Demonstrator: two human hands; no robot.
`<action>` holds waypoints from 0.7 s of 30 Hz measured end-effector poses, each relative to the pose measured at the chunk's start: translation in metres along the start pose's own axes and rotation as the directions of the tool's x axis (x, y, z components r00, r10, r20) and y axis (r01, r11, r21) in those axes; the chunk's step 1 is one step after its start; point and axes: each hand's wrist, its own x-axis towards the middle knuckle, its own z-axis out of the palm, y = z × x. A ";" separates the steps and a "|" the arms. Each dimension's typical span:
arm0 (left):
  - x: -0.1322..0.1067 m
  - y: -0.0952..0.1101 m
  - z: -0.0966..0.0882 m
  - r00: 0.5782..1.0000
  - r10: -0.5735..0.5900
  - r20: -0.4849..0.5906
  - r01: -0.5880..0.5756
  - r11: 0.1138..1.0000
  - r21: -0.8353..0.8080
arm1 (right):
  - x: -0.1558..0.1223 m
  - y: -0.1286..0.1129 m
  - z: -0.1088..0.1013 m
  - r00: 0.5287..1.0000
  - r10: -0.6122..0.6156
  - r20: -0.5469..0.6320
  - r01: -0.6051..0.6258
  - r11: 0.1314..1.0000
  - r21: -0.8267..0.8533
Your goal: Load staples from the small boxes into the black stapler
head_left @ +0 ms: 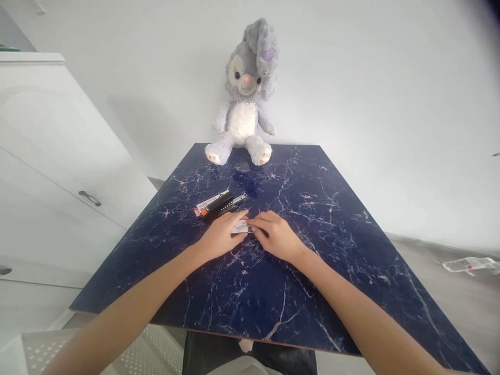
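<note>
A small white packet point(241, 227) with red print lies low over the table between my hands. My left hand point(221, 234) grips it from the left, thumb on the near side and fingers on the far side. The fingertips of my right hand point(276, 235) are pinched at the packet's right end, where a small dark bit shows. Just beyond my left hand lie a black object with an orange end point(216, 205), a slim silver-and-black tool point(237, 201) and a red-and-white box point(203, 204). Their exact kinds are hard to tell.
The dark blue marble-patterned table point(312, 219) stands against a white wall. A grey plush rabbit point(244, 99) sits at its far edge. To the left is a white cabinet point(50, 172) with dark handles. A clear plastic bottle point(469, 264) lies on the floor at right.
</note>
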 end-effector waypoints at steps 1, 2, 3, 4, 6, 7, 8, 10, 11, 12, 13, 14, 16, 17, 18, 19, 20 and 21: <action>-0.001 -0.001 0.000 1.000 0.000 0.002 0.000 1.000 -0.019 | -0.001 -0.001 -0.001 0.999 -0.037 0.003 0.038 0.999 -0.029; -0.001 -0.002 -0.001 1.000 -0.001 0.010 0.001 0.999 -0.041 | -0.001 -0.001 -0.001 0.999 -0.054 -0.002 0.054 0.998 -0.044; -0.002 -0.002 -0.002 1.000 -0.003 0.021 0.004 0.998 -0.065 | -0.001 -0.001 -0.002 0.998 -0.057 -0.014 0.056 0.997 -0.046; -0.003 -0.003 -0.002 1.000 -0.005 0.028 0.008 0.996 -0.089 | -0.002 -0.001 -0.002 0.998 -0.053 -0.031 0.052 0.998 -0.039; -0.003 -0.003 -0.004 1.000 -0.009 0.015 0.011 0.992 -0.125 | -0.001 -0.001 -0.003 0.997 -0.039 -0.069 0.039 0.999 -0.005; -0.003 -0.003 -0.005 1.000 -0.014 0.000 0.014 0.991 -0.135 | -0.001 -0.002 -0.004 0.996 -0.031 -0.088 0.033 0.999 0.018; -0.003 -0.003 -0.005 1.000 -0.018 -0.011 0.016 0.990 -0.141 | -0.001 -0.002 -0.004 0.994 -0.025 -0.103 0.029 0.999 0.041; -0.003 -0.002 -0.006 1.000 -0.022 -0.020 0.019 0.990 -0.142 | 0.000 -0.002 -0.005 0.993 -0.021 -0.113 0.029 0.997 0.069; -0.003 -0.001 -0.006 1.000 -0.021 -0.019 0.018 0.990 -0.140 | 0.000 -0.002 -0.005 0.994 -0.022 -0.110 0.030 0.997 0.067; -0.003 -0.001 -0.006 1.000 -0.018 -0.017 0.015 0.991 -0.137 | 0.000 -0.002 -0.006 0.995 -0.023 -0.101 0.029 0.998 0.055; -0.003 -0.001 -0.006 1.000 -0.014 -0.014 0.012 0.991 -0.132 | -0.001 -0.002 -0.007 0.996 -0.026 -0.088 0.029 0.999 0.031; -0.003 -0.001 -0.006 1.000 -0.012 -0.012 0.010 0.992 -0.124 | -0.001 -0.002 -0.008 0.997 -0.029 -0.075 0.029 1.000 -0.002; -0.003 -0.001 -0.007 1.000 -0.007 -0.014 0.006 0.995 -0.101 | -0.002 -0.002 -0.009 0.998 -0.039 -0.050 0.035 0.996 -0.086; -0.003 -0.002 -0.007 1.000 -0.002 -0.016 0.001 0.996 -0.087 | -0.002 -0.002 -0.010 0.998 -0.047 -0.033 0.043 0.991 -0.130; -0.003 -0.002 -0.007 1.000 0.004 -0.018 -0.005 0.997 -0.071 | -0.002 -0.002 -0.010 0.998 -0.054 -0.014 0.050 0.984 -0.172; -0.002 -0.002 -0.008 1.000 0.012 -0.020 -0.013 0.998 -0.058 | -0.002 -0.002 -0.010 0.998 -0.058 0.003 0.057 0.976 -0.209; -0.002 -0.002 -0.008 1.000 0.023 -0.021 -0.024 0.999 -0.049 | -0.003 -0.002 -0.010 0.998 -0.060 0.018 0.062 0.970 -0.234; -0.002 -0.002 -0.008 0.999 0.036 -0.018 -0.037 0.998 -0.044 | -0.002 -0.002 -0.010 0.998 -0.065 0.028 0.070 0.966 -0.248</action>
